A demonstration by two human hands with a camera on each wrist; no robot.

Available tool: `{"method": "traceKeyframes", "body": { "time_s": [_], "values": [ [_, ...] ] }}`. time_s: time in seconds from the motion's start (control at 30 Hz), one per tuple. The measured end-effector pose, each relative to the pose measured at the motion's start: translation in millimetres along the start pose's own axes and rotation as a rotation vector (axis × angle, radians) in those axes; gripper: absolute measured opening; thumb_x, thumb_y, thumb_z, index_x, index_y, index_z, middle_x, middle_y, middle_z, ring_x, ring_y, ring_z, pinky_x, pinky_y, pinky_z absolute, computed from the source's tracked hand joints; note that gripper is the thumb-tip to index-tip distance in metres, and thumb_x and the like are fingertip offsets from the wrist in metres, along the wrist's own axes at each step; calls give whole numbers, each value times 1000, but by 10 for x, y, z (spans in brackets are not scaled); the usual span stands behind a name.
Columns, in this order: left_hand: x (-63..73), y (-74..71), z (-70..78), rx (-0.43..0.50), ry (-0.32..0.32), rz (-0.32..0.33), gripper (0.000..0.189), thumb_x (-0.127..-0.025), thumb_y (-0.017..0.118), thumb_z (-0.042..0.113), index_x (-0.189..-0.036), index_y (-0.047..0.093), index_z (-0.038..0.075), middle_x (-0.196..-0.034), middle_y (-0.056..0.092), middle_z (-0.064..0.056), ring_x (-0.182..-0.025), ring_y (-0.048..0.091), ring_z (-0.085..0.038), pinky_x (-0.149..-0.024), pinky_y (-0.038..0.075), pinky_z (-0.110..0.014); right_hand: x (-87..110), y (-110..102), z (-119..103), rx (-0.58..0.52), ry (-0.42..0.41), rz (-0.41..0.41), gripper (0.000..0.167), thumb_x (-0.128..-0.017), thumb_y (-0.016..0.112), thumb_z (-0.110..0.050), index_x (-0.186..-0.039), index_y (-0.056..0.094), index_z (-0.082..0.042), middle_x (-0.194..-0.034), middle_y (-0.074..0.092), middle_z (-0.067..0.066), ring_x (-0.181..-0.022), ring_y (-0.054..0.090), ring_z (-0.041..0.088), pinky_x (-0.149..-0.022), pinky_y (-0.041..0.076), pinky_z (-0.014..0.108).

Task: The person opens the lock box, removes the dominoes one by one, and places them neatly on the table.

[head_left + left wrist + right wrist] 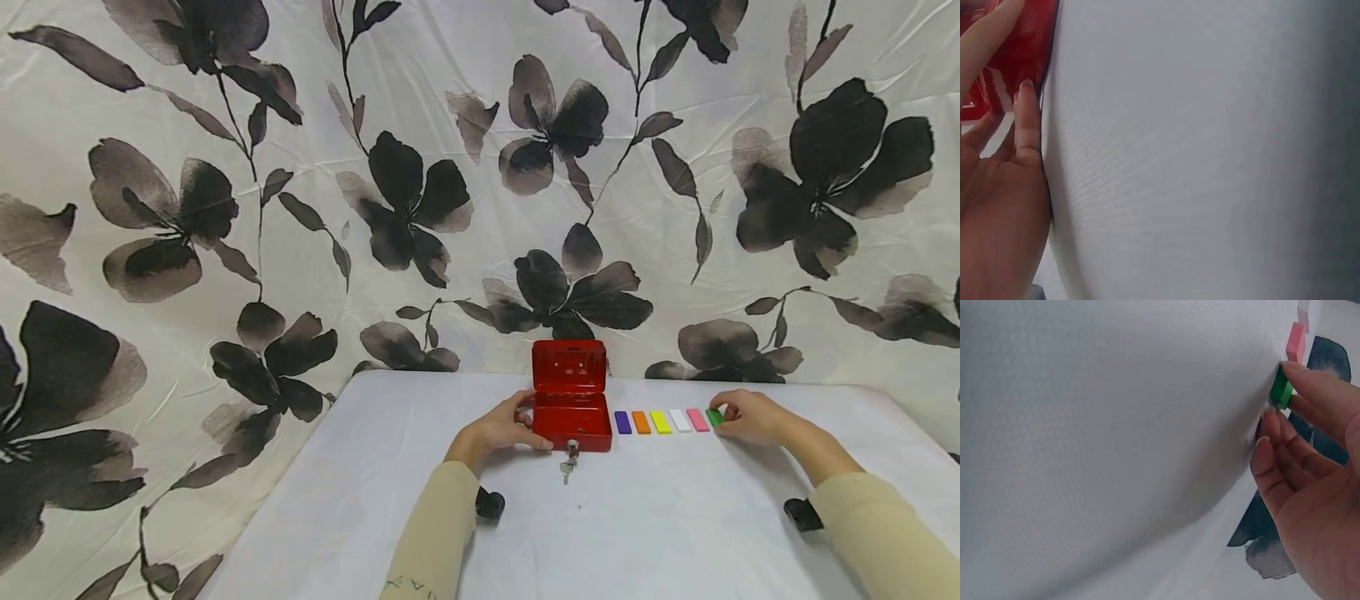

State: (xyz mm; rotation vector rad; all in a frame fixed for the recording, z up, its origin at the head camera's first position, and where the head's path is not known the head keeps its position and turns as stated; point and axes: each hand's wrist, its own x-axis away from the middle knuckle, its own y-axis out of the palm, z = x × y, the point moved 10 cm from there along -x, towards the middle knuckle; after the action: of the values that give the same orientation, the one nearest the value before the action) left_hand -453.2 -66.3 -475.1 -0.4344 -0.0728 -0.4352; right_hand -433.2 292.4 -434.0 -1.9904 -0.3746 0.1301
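A red metal cash box (592, 440) stands on the white table with its lid (570, 365) raised. Keys (567, 469) hang from the lock at its front. My left hand (497, 429) holds the box at its left side, thumb along the front corner and fingers against the side wall. To the right of the box runs a row of small flat blocks: purple (622, 422), orange (641, 422), yellow (660, 422), white (679, 420) and pink (697, 419). At the row's right end, my right hand (753, 417) pinches a green block (1281, 389) between thumb and fingers.
The white-covered table (637, 533) reaches toward me and out to both sides. Behind it hangs a pale cloth (465, 50) with dark flowers, close behind the box. A black wrist camera (491, 505) sits under the left forearm, another black camera (802, 514) by the right.
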Motion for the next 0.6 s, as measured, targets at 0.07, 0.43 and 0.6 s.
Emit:
{"method": "traceKeyframes", "body": {
  "time_s": [0.07,0.43,0.6],
  "values": [
    [5,12,-3,1,2,-6,93,-77,90,20,-155,41,19,-124,56,-5,-114,49,-25,-100,47,-48,10,10,0,-9,9,-9,36,-91,73,-8,-120,61,11,-86,55,8,-81,51,24,-72,45,39],
    [33,12,-46,-1,-14,-4,94,-76,92,20,-155,41,20,-123,56,-4,-113,49,-25,-100,48,-48,23,84,35,-53,3,-21,38,-92,70,-7,-124,59,10,-85,52,6,-81,49,22,-70,41,36],
    [27,17,-78,-5,-15,-6,95,-75,92,20,-156,40,20,-121,56,-5,-112,49,-25,-98,48,-47,27,108,56,-56,7,-24,40,-92,71,-8,-126,58,10,-86,53,6,-81,50,23,-71,42,37]
  ]
}}
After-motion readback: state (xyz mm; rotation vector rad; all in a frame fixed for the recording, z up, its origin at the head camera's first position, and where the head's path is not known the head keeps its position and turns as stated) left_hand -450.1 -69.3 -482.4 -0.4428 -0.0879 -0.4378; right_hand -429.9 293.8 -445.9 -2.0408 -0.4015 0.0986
